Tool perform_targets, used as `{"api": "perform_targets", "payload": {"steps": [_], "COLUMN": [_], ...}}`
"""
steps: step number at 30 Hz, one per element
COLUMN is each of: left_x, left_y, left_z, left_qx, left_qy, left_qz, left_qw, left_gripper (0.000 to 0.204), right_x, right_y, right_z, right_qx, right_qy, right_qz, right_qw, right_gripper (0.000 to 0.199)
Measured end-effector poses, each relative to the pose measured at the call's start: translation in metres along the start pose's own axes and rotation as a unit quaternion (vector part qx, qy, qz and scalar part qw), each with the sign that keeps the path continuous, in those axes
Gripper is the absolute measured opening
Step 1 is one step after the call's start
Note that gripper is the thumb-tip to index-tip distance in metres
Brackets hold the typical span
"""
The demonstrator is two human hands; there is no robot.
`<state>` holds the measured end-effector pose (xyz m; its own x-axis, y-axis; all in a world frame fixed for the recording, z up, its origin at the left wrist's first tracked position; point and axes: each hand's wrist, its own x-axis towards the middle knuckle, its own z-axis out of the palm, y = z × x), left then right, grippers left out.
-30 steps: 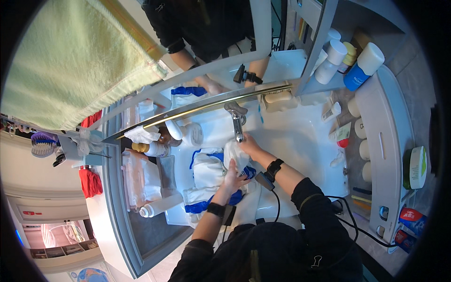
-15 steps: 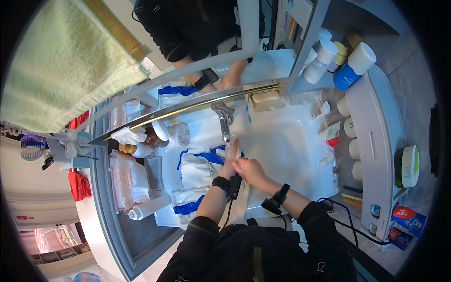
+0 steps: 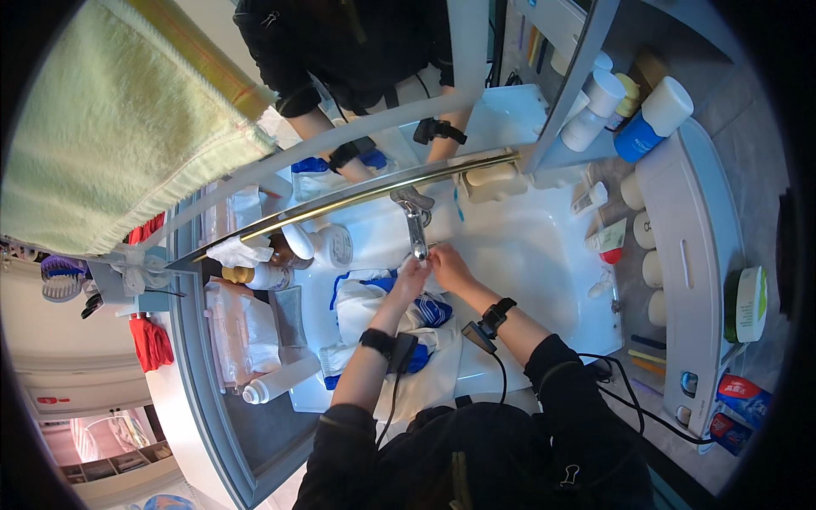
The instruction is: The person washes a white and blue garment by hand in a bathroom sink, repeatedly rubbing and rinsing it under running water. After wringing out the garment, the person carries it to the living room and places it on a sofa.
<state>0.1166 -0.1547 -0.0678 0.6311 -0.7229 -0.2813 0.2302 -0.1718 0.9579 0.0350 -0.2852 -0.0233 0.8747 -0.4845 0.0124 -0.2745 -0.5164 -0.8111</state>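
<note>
At the spout of the chrome tap (image 3: 416,234), my left hand (image 3: 413,277) is raised, its fingers mostly hidden around the spout's end. Close on its right, my right hand (image 3: 451,269) has its fingers bent in toward the tap; whatever they may hold is hidden. The two hands are nearly touching. Below them, a bunched white-and-blue garment (image 3: 365,302) lies in the left part of the white washbasin (image 3: 544,297), partly under my left forearm. Each wrist wears a black strap with a small cabled device.
Bottles and a pump container (image 3: 333,245) crowd the basin's left rim, near a white bottle (image 3: 280,380) lying on its side. Tubes (image 3: 605,238) line the right rim. A mirror with a gold rail (image 3: 365,198) hangs low ahead; a pale yellow towel (image 3: 127,127) hangs upper left.
My right hand has let go of my left hand and moved up and right beside the tap. My left hand has drawn slightly down, and the forearms are wider apart. More blue fabric shows.
</note>
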Motion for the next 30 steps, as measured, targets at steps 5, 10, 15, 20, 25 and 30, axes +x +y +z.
{"api": "perform_targets", "payload": {"steps": [5, 10, 15, 20, 25, 30], "left_x": [0.067, 0.090, 0.018, -0.050, -0.093, -0.097], "left_y": [-0.062, -0.060, -0.004, 0.046, 0.067, 0.078], "left_z": [0.016, 0.012, 0.000, -0.009, 0.013, 0.066], "left_qx": [0.444, 0.217, -0.075, -0.336, -0.403, -0.429], "left_qy": [-0.053, -0.144, 0.093, 0.242, 0.224, 0.162], "left_qz": [0.271, -0.027, -0.094, -0.105, -0.012, -0.159], "left_qw": [0.853, 0.965, 0.988, 0.904, 0.887, 0.874], "left_gripper": [0.034, 0.046, 0.025, 0.019, 0.029, 0.069], "right_x": [-0.002, -0.018, -0.014, -0.023, -0.033, -0.033], "right_y": [-0.006, 0.001, 0.015, 0.013, -0.013, -0.052], "right_z": [-0.065, -0.109, -0.074, 0.013, 0.054, 0.035], "right_qx": [0.042, 0.034, 0.011, 0.164, 0.593, 0.129], "right_qy": [-0.024, -0.050, -0.081, -0.161, -0.098, 0.074], "right_qz": [-0.003, 0.010, 0.035, 0.334, 0.343, 0.149], "right_qw": [0.999, 0.998, 0.996, 0.914, 0.721, 0.978], "right_gripper": [0.019, 0.021, 0.042, 0.071, 0.054, 0.038]}}
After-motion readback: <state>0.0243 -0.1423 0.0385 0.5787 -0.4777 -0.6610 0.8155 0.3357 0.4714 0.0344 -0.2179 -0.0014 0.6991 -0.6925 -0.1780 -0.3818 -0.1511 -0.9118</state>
